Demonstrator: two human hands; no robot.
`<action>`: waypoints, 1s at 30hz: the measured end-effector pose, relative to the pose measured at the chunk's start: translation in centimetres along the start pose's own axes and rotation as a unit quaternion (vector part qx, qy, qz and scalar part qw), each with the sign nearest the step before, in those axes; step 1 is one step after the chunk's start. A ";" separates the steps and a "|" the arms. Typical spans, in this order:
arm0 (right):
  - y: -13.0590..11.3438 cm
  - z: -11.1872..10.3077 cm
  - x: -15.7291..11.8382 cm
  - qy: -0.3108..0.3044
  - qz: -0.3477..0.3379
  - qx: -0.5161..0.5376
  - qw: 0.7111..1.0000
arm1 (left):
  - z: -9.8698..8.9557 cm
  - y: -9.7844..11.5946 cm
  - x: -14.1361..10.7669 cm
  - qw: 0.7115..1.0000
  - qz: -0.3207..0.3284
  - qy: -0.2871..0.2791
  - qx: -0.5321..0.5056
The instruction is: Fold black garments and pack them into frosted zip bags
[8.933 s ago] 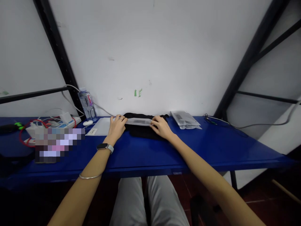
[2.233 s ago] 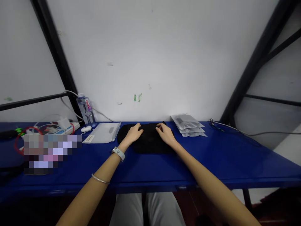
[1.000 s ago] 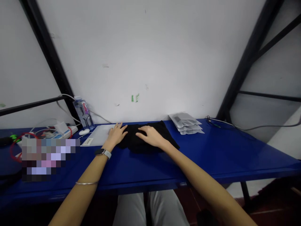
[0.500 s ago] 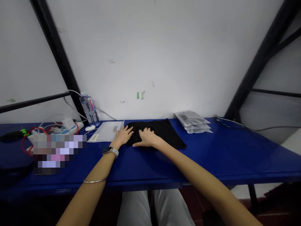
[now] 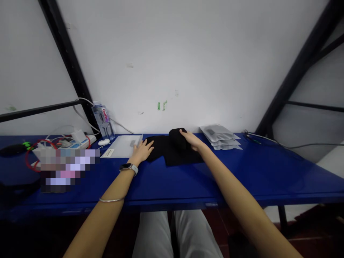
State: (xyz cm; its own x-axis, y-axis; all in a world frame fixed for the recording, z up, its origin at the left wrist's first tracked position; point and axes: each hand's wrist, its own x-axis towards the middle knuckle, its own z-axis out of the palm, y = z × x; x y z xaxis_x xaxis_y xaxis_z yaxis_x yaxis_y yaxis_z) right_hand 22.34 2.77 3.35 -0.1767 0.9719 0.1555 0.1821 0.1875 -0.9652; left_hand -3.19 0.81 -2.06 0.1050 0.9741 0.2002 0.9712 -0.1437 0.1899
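Observation:
A black cloth [image 5: 178, 157], perhaps a garment, lies on the blue table in front of me. My right hand [image 5: 192, 140] grips a raised, bunched fold of it near the cloth's right side, the thumb on top and the other fingers mostly hidden. At the cloth's left end my left hand [image 5: 142, 151] rests with its fingers spread, the fingertips on the black fabric. Beneath and left of that hand lies a flat, frosted plastic bag [image 5: 122, 145] with a small label at its near corner.
A stack of frosted bags [image 5: 220, 136] sits at the back right. On the left are a water bottle [image 5: 103, 122], a white earbud-like case [image 5: 104, 142], a power strip [image 5: 84, 142] with cables and a blurred-out object [image 5: 70, 168]. Dark posts flank the blue table [image 5: 177, 186].
My right hand has moved right and lifted part of the black cloth into a fold. My left hand stays at about the same spot. The view has shifted slightly.

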 end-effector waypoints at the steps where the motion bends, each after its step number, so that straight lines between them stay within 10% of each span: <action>1: 0.1 -0.3 0.1 0.007 0.011 0.039 0.999 | -0.3 0.4 -0.1 0.999 0.020 0.025 -0.002; 5: 0.1 -0.7 0.1 0.004 0.010 0.105 0.994 | -1.2 3.4 -0.1 0.977 0.126 0.088 -0.150; 13: -0.8 1.7 -1.2 -0.064 -0.160 -0.011 0.985 | 0.0 9.3 0.3 0.829 0.133 -0.031 -0.543; 23: 1.8 3.0 -0.4 0.047 -0.072 0.052 0.995 | -0.2 7.8 0.5 0.844 0.134 -0.078 -0.514; 27: 1.9 2.4 0.4 0.124 0.028 0.149 0.981 | -1.6 5.3 1.2 0.902 0.106 0.044 -0.416; 30: 1.9 0.6 1.0 0.190 -0.022 0.088 0.977 | -3.1 1.8 1.2 0.961 -0.022 0.169 -0.219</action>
State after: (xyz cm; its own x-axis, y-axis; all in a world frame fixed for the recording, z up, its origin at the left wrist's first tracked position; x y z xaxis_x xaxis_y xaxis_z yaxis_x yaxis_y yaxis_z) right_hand 21.87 4.04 1.58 0.1985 0.9523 0.2316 0.0064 0.2351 -0.9720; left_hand -1.95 1.16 1.53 -0.0817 0.8793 0.4691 0.7820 -0.2352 0.5771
